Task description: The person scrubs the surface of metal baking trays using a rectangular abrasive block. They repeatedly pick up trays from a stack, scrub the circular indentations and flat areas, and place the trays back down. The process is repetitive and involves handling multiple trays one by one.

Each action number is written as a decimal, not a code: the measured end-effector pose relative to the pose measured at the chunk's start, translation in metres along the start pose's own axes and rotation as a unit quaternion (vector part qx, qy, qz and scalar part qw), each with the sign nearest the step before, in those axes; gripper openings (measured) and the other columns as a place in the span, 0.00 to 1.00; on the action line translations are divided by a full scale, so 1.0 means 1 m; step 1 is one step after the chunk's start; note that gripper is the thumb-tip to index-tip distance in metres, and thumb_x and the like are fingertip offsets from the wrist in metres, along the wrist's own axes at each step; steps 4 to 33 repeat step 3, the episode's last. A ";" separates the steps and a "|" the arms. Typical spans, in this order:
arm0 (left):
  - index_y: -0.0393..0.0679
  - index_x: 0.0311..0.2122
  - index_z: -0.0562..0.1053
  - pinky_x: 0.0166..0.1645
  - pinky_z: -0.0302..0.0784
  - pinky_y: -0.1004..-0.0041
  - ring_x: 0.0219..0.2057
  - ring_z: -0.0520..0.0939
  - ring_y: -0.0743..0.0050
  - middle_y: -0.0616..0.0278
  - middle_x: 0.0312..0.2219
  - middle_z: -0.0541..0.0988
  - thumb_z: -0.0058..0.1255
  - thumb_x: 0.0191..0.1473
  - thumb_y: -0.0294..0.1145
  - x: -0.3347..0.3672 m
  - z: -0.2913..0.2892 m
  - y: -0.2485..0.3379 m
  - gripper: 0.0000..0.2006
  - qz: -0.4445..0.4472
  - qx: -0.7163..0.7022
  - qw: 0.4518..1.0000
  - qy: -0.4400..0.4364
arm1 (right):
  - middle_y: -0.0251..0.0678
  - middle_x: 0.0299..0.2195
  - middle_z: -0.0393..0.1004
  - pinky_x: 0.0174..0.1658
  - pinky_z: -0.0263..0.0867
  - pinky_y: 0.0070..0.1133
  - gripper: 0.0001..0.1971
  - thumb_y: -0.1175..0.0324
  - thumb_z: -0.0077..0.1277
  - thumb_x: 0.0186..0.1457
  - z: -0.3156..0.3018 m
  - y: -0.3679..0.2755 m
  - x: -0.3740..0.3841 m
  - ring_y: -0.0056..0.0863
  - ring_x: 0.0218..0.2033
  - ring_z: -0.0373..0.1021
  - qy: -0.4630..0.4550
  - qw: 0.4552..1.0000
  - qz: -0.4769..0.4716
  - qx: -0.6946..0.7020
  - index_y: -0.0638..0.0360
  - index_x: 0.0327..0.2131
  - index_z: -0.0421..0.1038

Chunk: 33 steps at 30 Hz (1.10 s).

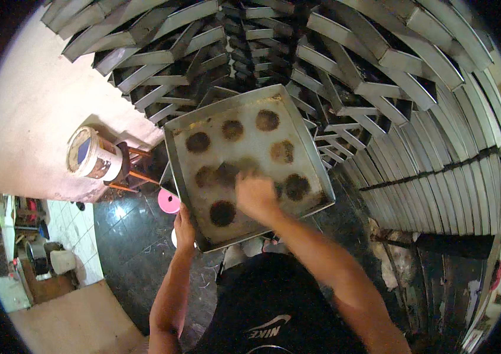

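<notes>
A square metal baking pan (pixel 247 144) with raised sides is tilted in front of me. Several round, dark brown burnt-looking spots mark its inner floor. My left hand (pixel 184 229) grips the pan's left side near the lower corner, thumb along the outer wall and the other fingers mostly hidden. Over the middle of the pan, my right hand (pixel 256 194) is closed and smeared by motion. A dark brownish blur lies at its fingers against the pan floor; I cannot make out what it is.
Tall stacks of metal pans (pixel 403 76) rise ahead and along the right. At left, a white bucket (pixel 104 158) sits on an orange-legged stool (pixel 138 175). A pink round object (pixel 168 201) is beside my left hand, above the dark tiled floor (pixel 126 248). A brown board (pixel 79 318) lies lower left.
</notes>
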State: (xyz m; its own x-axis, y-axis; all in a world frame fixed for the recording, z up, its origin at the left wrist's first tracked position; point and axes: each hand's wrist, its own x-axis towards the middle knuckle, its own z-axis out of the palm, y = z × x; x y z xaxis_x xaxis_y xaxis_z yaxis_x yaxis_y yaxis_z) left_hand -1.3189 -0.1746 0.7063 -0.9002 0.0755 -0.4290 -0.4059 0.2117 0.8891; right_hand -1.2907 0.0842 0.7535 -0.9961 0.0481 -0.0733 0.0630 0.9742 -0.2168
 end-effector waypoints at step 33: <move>0.32 0.60 0.67 0.60 0.67 0.65 0.56 0.73 0.62 0.52 0.55 0.73 0.38 0.62 0.67 -0.010 0.009 0.000 0.41 -0.025 0.039 0.999 0.013 | 0.53 0.40 0.76 0.36 0.75 0.36 0.22 0.62 0.53 0.52 -0.005 0.078 0.028 0.46 0.41 0.75 0.048 0.996 0.073 -0.014 0.69 0.46 0.70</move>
